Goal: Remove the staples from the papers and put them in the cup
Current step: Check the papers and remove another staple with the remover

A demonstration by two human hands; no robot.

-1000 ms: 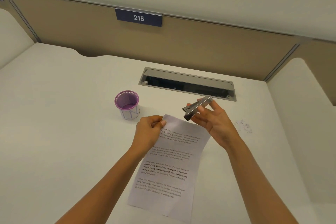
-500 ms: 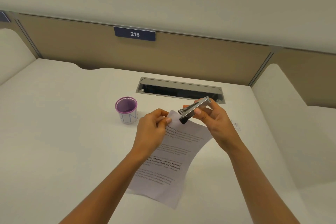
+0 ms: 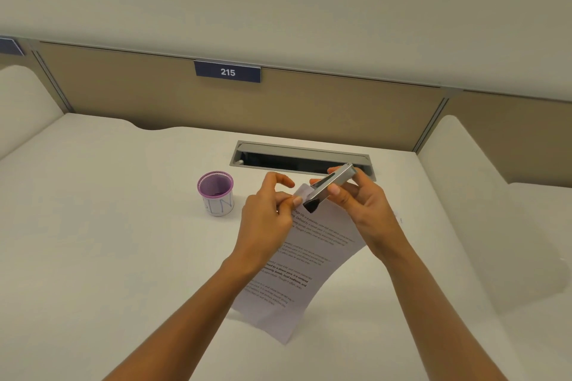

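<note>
— Where's the corner to work on?
— The papers point(image 3: 305, 266) rise to the left hand point(image 3: 266, 219), whose thumb and forefinger pinch the top corner.
— And the tool?
— The right hand point(image 3: 363, 209) grips the silver staple remover point(image 3: 329, 186). It slants down-left, black tip at that corner. The purple mesh cup point(image 3: 215, 193) stands left of the hands.

Two hands point(image 3: 264, 223) point(image 3: 366, 210), one staple remover point(image 3: 332, 186), one sheet of paper point(image 3: 312, 260), one purple cup point(image 3: 217, 202)

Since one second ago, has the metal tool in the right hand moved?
Yes. Against the purple cup, the metal tool has shifted slightly left, toward the cup; its black tip now meets the paper corner that the left hand pinches.
</note>
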